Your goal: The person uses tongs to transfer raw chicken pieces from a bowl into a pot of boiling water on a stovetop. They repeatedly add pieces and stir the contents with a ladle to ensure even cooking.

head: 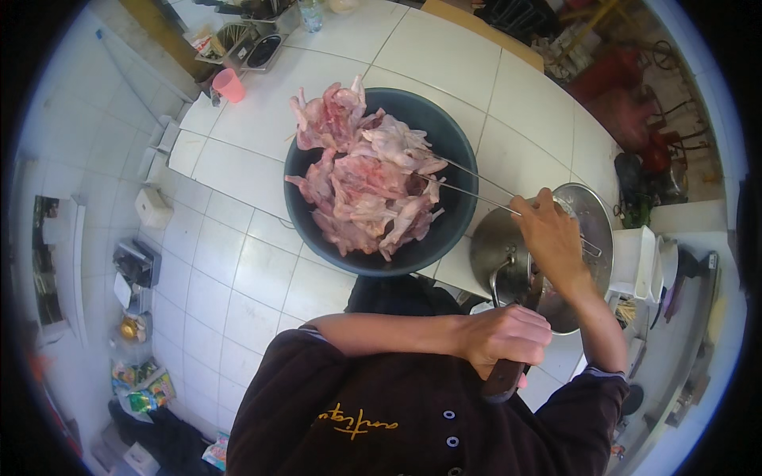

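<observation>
A large dark basin [381,271] is heaped with raw, plucked, opened-out poultry [369,178]. One piece [330,116] overhangs its far left rim. From my right hand [545,238], two thin metal rods [470,187] stretch leftward to the poultry; whether they pierce it or only touch it I cannot tell. My left hand [506,339] grips the dark handle of a knife [501,381] close to my body, its blade directed towards the pot. Beneath and beside my hands stands a metal pot [485,250] with a side handle. My right hand and forearm partly hide its inside.
The basin rests on a white tiled counter [530,131]. At the far left are a pink cup [229,86], metal containers [262,53] and a plastic bottle [310,15]. White plastic containers [634,262] stand right of the pot. Red equipment [619,89] lies beyond the counter's right edge.
</observation>
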Tool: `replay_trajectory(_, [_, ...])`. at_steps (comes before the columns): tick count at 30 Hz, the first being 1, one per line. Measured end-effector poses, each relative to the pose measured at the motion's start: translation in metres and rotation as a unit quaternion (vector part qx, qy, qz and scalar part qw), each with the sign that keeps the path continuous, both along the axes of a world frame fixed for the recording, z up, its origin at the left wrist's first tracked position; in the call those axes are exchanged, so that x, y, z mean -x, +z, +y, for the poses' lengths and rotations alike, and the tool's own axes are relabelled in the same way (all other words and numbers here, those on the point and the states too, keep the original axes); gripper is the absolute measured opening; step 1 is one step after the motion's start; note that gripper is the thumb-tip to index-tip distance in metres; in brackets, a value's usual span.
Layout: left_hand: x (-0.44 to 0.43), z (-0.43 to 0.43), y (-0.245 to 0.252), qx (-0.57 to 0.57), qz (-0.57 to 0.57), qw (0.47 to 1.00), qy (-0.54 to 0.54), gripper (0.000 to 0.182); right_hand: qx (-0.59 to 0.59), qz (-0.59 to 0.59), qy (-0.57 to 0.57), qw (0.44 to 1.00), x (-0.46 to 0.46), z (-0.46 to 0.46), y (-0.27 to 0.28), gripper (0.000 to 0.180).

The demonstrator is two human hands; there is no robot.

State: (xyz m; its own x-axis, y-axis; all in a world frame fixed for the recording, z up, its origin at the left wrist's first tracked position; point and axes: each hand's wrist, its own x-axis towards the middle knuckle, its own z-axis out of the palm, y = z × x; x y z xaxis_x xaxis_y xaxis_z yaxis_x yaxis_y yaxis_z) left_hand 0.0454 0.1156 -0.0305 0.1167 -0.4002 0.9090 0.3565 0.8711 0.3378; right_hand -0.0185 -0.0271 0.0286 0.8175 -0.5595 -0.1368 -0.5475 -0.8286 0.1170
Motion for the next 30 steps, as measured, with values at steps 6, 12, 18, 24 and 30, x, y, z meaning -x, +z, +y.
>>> replay_trajectory(6, [-0.003,-0.003,-0.003,-0.009,-0.001,1.0,-0.001,0.041,0.032,-0.006,-0.014,0.999,-0.002,0.0,0.002,0.016])
replay_trajectory(12, [0.002,-0.007,-0.006,-0.001,0.013,1.0,-0.01,0.05,0.11,-0.007,0.053,0.993,-0.036,0.0,-0.04,0.023])
replay_trajectory(18, [0.0,-0.004,-0.006,-0.004,0.011,1.0,-0.012,0.051,0.176,-0.047,0.069,0.981,-0.052,-0.019,-0.064,0.022])
replay_trajectory(24, [-0.004,-0.009,-0.003,0.004,-0.011,1.0,-0.009,0.046,0.119,-0.078,0.05,0.989,-0.033,-0.057,-0.041,0.025])
replay_trajectory(30, [0.003,-0.018,-0.004,0.018,0.005,0.999,-0.035,0.049,0.119,-0.17,-0.027,0.978,0.039,-0.032,0.023,0.028])
